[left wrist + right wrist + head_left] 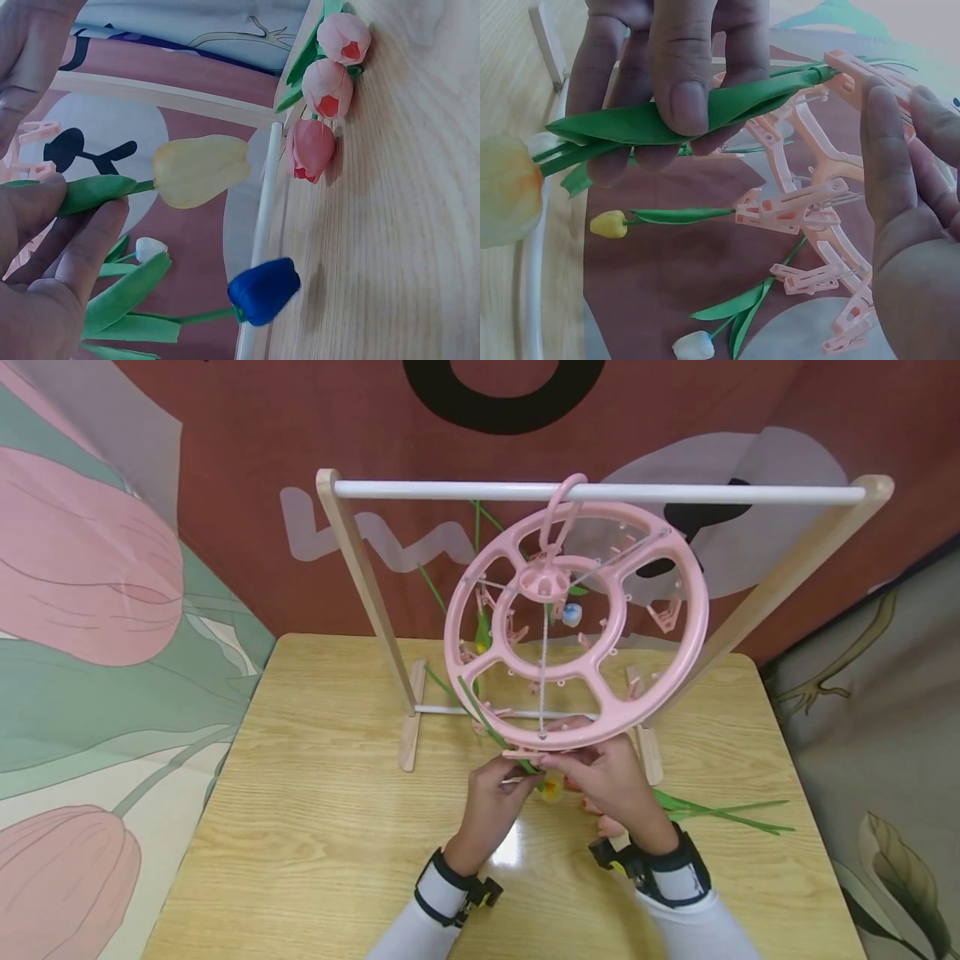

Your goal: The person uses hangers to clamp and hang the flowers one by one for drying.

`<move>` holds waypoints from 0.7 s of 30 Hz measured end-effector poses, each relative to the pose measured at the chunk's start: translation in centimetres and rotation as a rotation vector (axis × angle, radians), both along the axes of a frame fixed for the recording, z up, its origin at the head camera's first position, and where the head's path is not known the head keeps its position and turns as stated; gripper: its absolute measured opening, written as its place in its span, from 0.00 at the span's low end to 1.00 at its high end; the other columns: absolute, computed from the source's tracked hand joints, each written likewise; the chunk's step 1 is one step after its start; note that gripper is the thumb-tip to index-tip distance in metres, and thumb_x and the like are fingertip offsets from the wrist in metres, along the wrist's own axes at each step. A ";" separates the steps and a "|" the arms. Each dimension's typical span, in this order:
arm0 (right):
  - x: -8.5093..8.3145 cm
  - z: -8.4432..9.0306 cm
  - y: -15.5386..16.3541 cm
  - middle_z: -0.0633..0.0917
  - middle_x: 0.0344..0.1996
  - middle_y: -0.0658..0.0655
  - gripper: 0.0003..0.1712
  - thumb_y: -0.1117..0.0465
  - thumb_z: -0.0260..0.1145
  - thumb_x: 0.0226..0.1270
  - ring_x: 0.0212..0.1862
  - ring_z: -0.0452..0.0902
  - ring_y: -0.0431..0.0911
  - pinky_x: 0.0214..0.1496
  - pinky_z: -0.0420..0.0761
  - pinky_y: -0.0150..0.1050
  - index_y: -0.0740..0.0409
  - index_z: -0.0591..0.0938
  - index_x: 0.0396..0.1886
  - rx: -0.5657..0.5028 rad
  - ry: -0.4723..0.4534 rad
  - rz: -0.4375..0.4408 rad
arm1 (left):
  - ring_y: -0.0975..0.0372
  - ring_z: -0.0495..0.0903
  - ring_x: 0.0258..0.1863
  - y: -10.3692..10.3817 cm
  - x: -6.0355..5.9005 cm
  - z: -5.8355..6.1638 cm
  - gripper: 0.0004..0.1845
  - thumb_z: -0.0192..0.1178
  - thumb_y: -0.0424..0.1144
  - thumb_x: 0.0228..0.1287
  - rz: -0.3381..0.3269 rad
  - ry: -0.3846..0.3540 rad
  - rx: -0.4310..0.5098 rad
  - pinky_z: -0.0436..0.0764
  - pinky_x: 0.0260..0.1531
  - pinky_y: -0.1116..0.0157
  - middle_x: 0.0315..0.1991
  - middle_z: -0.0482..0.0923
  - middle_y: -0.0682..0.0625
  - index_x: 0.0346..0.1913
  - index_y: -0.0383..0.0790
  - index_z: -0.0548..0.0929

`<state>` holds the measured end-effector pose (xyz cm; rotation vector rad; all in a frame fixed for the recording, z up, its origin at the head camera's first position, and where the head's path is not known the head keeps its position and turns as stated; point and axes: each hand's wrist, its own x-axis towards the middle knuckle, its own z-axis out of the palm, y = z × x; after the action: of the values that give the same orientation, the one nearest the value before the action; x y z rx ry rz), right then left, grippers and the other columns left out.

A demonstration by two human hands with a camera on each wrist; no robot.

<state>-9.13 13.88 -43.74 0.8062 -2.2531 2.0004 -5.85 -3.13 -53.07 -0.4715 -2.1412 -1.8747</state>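
One yellow tulip (552, 788) is at the lower middle of the head frame, just below the near edge of a pink ring (696, 618). The left hand (491, 806) holds it: in the right wrist frame, upper middle, the thumb presses the green leaf against the fingers behind, and the bloom sticks out at the left edge. The right hand (615, 781) is close by, at the ring's edge. Its fingers pinch a pink clip (870, 82), seen at the upper right of the right wrist frame. The tulip's stem reaches the clip's mouth; whether the clip bites it, I cannot tell.

The ring hangs from a white rod (712, 493) across the upper middle of the head frame, between two wooden posts (367, 589) that rise from the desk (315, 793). More clips (787, 210) line the ring. From these, in the lower half of the right wrist frame, run a smaller yellow bloom (608, 224) and a white one (694, 346). A blue bloom (264, 291) shows at the lower middle of the left wrist frame. Three pink tulips (328, 88) lie together on the desk, at the upper right of that frame.
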 end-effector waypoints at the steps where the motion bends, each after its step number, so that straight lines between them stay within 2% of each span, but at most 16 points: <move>1: 0.0 0.0 0.0 0.89 0.45 0.53 0.18 0.80 0.73 0.58 0.39 0.88 0.39 0.35 0.89 0.32 0.71 0.84 0.49 0.000 -0.001 0.001 | 0.49 0.91 0.43 0.0 0.0 0.0 0.18 0.70 0.23 0.61 0.002 0.003 0.001 0.90 0.40 0.68 0.48 0.88 0.39 0.54 0.36 0.86; 6: 0.1 -0.1 0.0 0.89 0.46 0.55 0.17 0.78 0.73 0.60 0.41 0.88 0.40 0.38 0.90 0.33 0.74 0.83 0.49 -0.046 -0.001 0.021 | 0.49 0.91 0.42 0.1 0.0 -0.2 0.18 0.70 0.22 0.61 0.006 -0.009 0.018 0.90 0.39 0.68 0.47 0.88 0.39 0.54 0.36 0.85; 9: 0.1 -0.1 0.0 0.89 0.47 0.50 0.18 0.78 0.73 0.60 0.41 0.88 0.41 0.39 0.90 0.34 0.70 0.84 0.50 -0.035 -0.023 0.021 | 0.49 0.91 0.43 0.1 0.0 -0.3 0.18 0.69 0.22 0.62 -0.003 -0.010 0.036 0.90 0.39 0.66 0.47 0.88 0.38 0.55 0.35 0.85; 13: 0.1 -0.1 -0.1 0.89 0.48 0.53 0.20 0.79 0.74 0.58 0.42 0.88 0.40 0.39 0.90 0.34 0.67 0.84 0.51 -0.003 -0.044 0.010 | 0.50 0.91 0.44 0.1 -0.1 -0.4 0.16 0.68 0.25 0.65 -0.006 0.013 0.037 0.90 0.40 0.66 0.47 0.88 0.38 0.55 0.34 0.85; 17: 0.3 -0.1 -0.5 0.88 0.49 0.60 0.21 0.78 0.74 0.58 0.48 0.87 0.40 0.45 0.90 0.35 0.65 0.84 0.52 0.024 -0.045 0.008 | 0.50 0.90 0.45 0.0 -0.1 -0.4 0.16 0.67 0.27 0.68 0.013 0.028 0.028 0.91 0.42 0.63 0.49 0.87 0.38 0.57 0.34 0.84; 21: 0.4 -0.4 -0.9 0.88 0.45 0.59 0.22 0.75 0.76 0.58 0.44 0.86 0.41 0.47 0.89 0.35 0.63 0.85 0.53 0.081 -0.006 -0.006 | 0.48 0.90 0.45 0.0 -0.2 -0.5 0.16 0.68 0.26 0.67 0.063 0.016 0.028 0.91 0.41 0.62 0.48 0.87 0.37 0.56 0.34 0.84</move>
<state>-8.76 12.96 -44.13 0.8005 -2.3501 1.9232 -6.02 -3.16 -53.55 -0.4074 -2.0923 -1.8577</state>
